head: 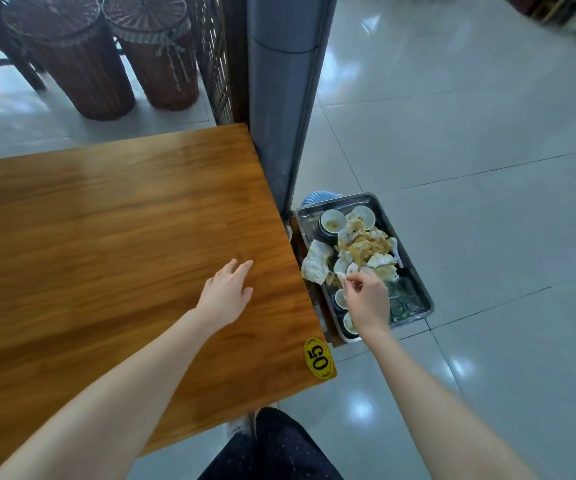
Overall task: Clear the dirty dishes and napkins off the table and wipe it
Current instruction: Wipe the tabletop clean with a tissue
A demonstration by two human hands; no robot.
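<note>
The wooden table (113, 220) carries only a yellow "05" sticker (318, 358) at its near right corner. My left hand (226, 292) hovers flat over the tabletop near the right edge, fingers straight. To the right of the table, a metal tray (418, 296) sits low down, holding white bowls (333, 221), glasses (404, 299) and a heap of soiled napkins (362, 251). My right hand (366, 297) is over the tray, fingers curled, pinching a crumpled napkin (343, 277) at the edge of the heap.
A grey pillar (279, 116) stands against the table's far right corner, next to a wooden lattice screen (215, 64). Two wicker stools (113, 57) stand beyond the table. Glossy tiled floor (487, 168) spreads to the right. My dark trouser leg (279, 448) is at the bottom.
</note>
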